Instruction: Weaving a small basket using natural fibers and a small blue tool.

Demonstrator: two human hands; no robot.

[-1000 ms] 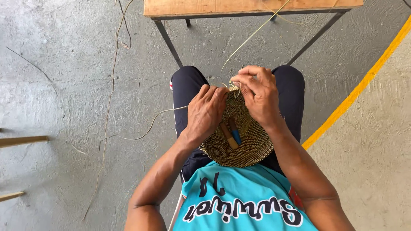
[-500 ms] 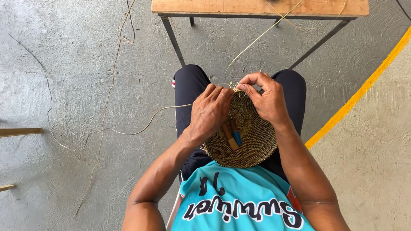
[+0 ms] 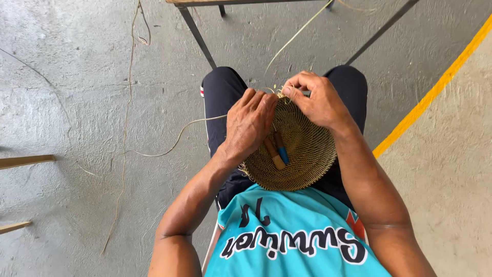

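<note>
- Grey concrete floor [image 3: 77, 102] lies under us, with a yellow painted line [image 3: 435, 90] running off toward 2 o'clock.
- Nearest, on our lap at the centre, sits the round woven basket [image 3: 302, 154]; two small tools, one with a blue handle [image 3: 280, 149], lie inside it.
- Our left hand [image 3: 248, 125] lies curled over the basket's rim at 10 o'clock, fingers pressing the weave, wrist bent inward.
- Our right hand [image 3: 318, 100] pinches the straw strand [image 3: 294, 36] at the rim at 12 o'clock, thumb and forefinger closed on it.
- We judge it best to keep the strand taut and pack each stitch tight against the last coil.
- Farther, at 12 o'clock, stand metal table legs [image 3: 197, 33].
</note>
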